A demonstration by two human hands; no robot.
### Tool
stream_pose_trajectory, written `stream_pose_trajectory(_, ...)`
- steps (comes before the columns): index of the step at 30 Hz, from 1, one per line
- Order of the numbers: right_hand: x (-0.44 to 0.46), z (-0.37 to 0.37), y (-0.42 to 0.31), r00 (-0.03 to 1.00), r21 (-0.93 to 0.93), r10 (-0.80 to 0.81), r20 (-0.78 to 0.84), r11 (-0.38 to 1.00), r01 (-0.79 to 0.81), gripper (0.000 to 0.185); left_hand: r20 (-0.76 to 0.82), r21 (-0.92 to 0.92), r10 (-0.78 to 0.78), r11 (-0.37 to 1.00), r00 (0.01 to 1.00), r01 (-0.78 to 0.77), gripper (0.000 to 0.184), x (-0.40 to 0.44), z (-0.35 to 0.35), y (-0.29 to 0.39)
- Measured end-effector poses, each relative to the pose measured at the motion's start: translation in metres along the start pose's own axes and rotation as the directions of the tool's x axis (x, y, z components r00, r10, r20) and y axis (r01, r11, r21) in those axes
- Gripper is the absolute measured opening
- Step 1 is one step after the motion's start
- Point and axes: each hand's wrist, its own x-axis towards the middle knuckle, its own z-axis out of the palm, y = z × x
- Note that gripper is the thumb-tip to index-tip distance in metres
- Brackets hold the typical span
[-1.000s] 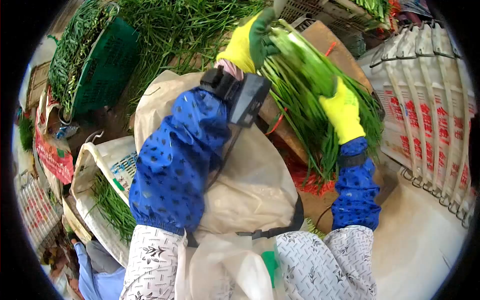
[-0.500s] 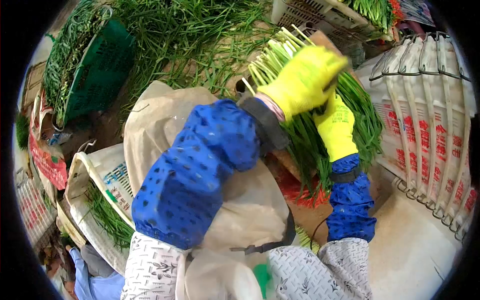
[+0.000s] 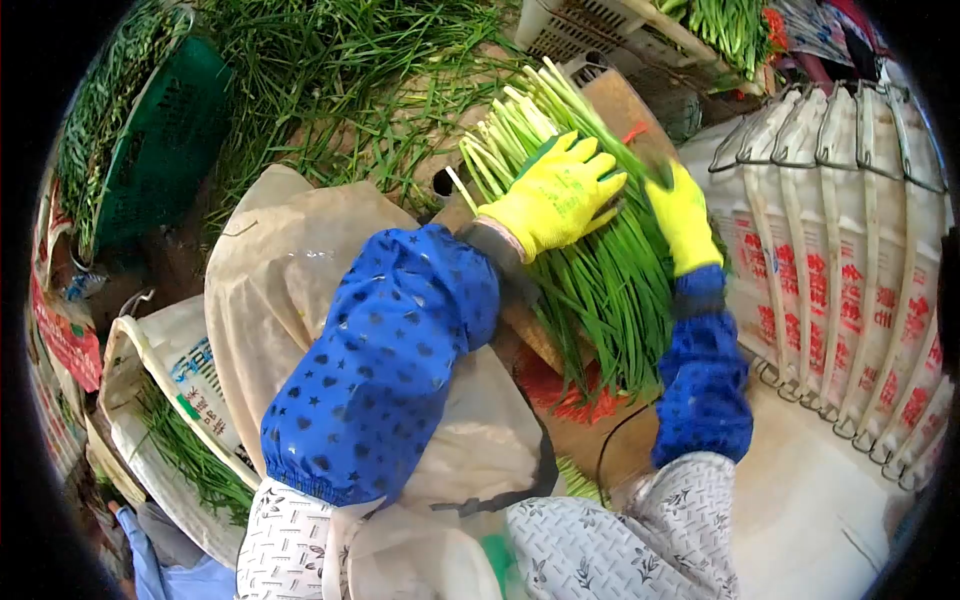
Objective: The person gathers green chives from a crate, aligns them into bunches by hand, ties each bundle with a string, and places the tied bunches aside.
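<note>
A bundle of long green stalks point(image 3: 610, 280) with pale ends toward the top lies across a brown board point(image 3: 625, 115). My left hand point(image 3: 560, 197), in a yellow and green glove, rests on top of the bundle near the pale ends, its fingers spread. To the right, my right hand point(image 3: 682, 215), gloved the same way, is at the bundle's right edge; its fingertips are smeared by motion. A red strip point(image 3: 636, 131) shows on the board between the two hands. Red strings point(image 3: 580, 395) lie beneath the leafy ends.
Loose greens point(image 3: 330, 70) cover the ground at the top. A green crate point(image 3: 165, 140) and a white basket point(image 3: 195, 380) stand at the left. A white crate point(image 3: 590, 30) is at the top, and a white printed sack point(image 3: 840, 280) at the right. A co-worker's sleeve point(image 3: 195, 580) shows at lower left.
My left hand has come down from above the pale ends, passed over my right hand, and now lies spread on the bundle. My right hand has moved up to the bundle's right edge.
</note>
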Motion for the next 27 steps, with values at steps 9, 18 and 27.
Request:
stream_pose_trajectory(9, -0.064, -0.025, -0.013, 0.991, 0.211, -0.075, 0.111, 0.976, 0.05, 0.038, -0.018, -0.006, 0.077, 0.997, 0.997, -0.077, 0.053, 0.017, -0.007, 0.012)
stream_pose_trajectory(18, -0.043, -0.016, -0.038, 0.992, 0.597, -0.052, 0.118, 0.802, -0.029, 0.044, -0.014, -0.061, -0.065, 0.996, 0.998, 0.064, 0.02, 0.013, 0.02, -0.005)
stream_pose_trajectory(27, -0.049, 0.029, -0.136, 0.967, 0.533, -0.219, 0.13, 0.838, 0.118, 0.041, -0.213, -0.118, -0.336, 0.941, 0.917, 0.318, 0.024, -0.093, -0.172, -0.022)
